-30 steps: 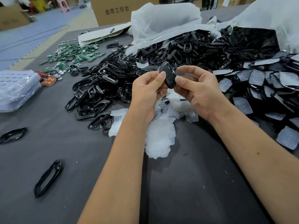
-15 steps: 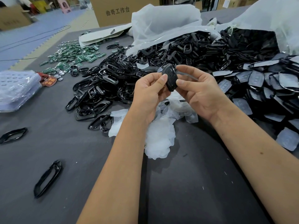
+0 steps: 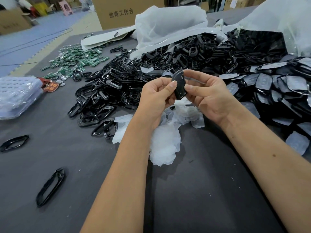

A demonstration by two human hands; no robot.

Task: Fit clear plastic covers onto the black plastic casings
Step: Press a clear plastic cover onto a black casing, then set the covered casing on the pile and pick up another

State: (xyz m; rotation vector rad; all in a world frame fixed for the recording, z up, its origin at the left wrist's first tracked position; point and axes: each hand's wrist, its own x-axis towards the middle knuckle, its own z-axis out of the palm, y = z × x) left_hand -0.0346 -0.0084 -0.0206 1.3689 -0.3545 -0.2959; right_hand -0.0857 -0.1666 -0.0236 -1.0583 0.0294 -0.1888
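Your forearms reach out over a dark grey bench (image 3: 193,199), where a loose black frame (image 3: 50,187) lies near your left elbow. Above a heap of crumpled clear film (image 3: 164,147), your left hand (image 3: 155,96) and right hand (image 3: 208,96) pinch one black casing (image 3: 179,86) upright between thumbs and curled fingers. Beyond lie the pile of black casings (image 3: 117,86) and green circuit boards (image 3: 79,61). A cardboard box (image 3: 124,12) farther back reads "曲奇工作台".

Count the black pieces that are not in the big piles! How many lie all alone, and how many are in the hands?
Black frames lying alone: 2
Black casing pinched between left hand and right hand: 1
Total: 3
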